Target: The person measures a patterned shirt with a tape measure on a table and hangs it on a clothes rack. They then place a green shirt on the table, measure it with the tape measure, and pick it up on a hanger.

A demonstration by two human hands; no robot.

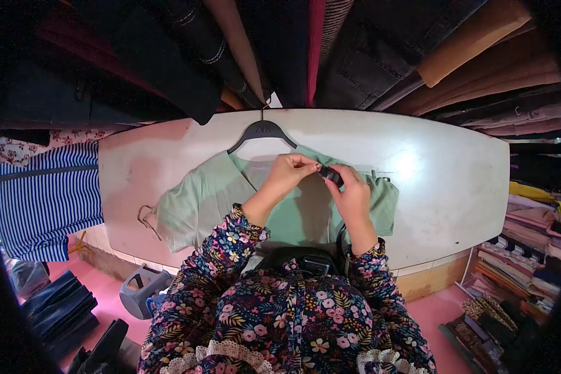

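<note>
A light green top (218, 187) lies spread on a white board, with a black hanger (262, 132) at its neck. Above the top, my right hand (350, 190) grips a small black object (332, 175) between thumb and fingers; what it is exactly I cannot make out. My left hand (287, 174) is closed in a pinch at the left end of that object, and anything between its fingertips is too small to name. Thin ties show at both sleeves of the top.
Dark trousers (380, 56) hang along the top. A blue striped garment (47, 199) hangs at the left of the white board (449, 187). Folded clothes (523, 249) fill a rack at right. A grey plastic object (142, 292) and dark folded clothes (59, 308) are low at left.
</note>
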